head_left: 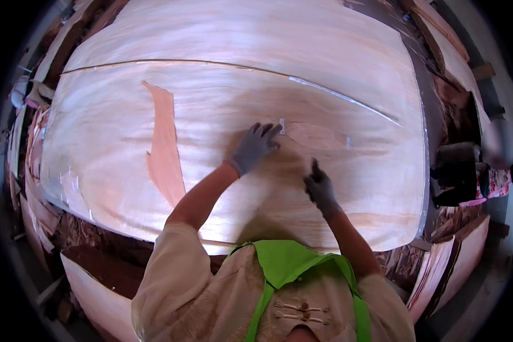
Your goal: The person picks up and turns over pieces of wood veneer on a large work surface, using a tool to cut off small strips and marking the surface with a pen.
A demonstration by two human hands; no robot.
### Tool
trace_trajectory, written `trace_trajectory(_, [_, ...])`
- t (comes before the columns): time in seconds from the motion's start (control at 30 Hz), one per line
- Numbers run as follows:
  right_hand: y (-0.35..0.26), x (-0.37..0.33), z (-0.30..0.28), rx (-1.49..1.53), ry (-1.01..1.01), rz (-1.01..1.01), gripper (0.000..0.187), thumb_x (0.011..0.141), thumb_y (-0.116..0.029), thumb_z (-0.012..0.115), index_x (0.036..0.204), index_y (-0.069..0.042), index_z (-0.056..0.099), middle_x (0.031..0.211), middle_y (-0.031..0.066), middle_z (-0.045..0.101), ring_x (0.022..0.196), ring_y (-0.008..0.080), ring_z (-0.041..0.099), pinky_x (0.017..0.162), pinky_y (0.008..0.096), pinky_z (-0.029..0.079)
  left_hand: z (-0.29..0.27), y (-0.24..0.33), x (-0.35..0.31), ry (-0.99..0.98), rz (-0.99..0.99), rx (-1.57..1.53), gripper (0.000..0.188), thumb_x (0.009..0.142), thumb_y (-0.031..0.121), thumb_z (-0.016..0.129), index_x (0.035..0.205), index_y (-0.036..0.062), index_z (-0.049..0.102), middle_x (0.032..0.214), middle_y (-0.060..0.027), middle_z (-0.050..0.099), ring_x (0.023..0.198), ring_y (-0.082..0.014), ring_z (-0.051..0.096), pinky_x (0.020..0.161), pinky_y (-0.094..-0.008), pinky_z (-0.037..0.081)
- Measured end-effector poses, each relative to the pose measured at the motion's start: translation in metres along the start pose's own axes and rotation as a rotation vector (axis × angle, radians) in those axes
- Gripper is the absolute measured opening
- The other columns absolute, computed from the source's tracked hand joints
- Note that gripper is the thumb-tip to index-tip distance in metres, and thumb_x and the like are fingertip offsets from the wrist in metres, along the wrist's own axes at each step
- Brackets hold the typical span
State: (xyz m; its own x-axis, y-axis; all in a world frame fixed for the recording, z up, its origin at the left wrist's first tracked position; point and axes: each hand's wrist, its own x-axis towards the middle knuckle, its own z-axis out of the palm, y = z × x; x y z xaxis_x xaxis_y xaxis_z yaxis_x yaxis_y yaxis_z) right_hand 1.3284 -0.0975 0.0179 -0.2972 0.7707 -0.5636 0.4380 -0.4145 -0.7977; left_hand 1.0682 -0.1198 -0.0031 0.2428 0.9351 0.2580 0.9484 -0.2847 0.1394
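Evidently, I log one oval veneer patch [313, 137], taped at both ends; perhaps only smoothing remains. Left hand [255, 149]: spread, beside left-end tape [282, 126]; right hand [321, 191]: part-curled, grip unclear.

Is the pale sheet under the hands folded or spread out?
Spread out: the pale sheet lies broad and mostly flat beneath the left hand and right hand.

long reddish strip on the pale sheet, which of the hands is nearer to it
Left. The left hand is to the right of the reddish strip; the right hand is farther to the right and lower in the picture.
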Motion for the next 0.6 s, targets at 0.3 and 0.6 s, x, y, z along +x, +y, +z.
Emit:
trace_trajectory(0.3, [0.167,-0.132,-0.12,0.314,0.201,0.225,0.049,0.088,-0.013,0.052,0.136,-0.015,0.041,0.058,-0.0033,0.042,0.046,0.0054,0.039,0.04,0.0217,0.033,-0.063,-0.003,-0.198,0.16,-1.354,0.314,0.1,0.066,0.046,0.075,0.144,0.0094,0.024,0.148,-0.0225,0.022,0.131,-0.0417,0.029,0.107,-0.053,0.021])
trace_trajectory(0.6, [0.221,-0.128,-0.124,0.311,0.096,0.263,0.046,0.087,-0.012,0.056,0.127,-0.019,0.035,0.063,-0.0023,0.048,0.053,0.0061,0.044,0.046,0.0242,0.038,-0.08,-0.045,-0.262,0.163,-1.649,-0.049,0.086,0.067,0.031,0.078,0.133,0.0012,0.033,0.119,-0.0244,0.051,0.107,-0.0421,0.053,0.089,-0.0454,0.046])
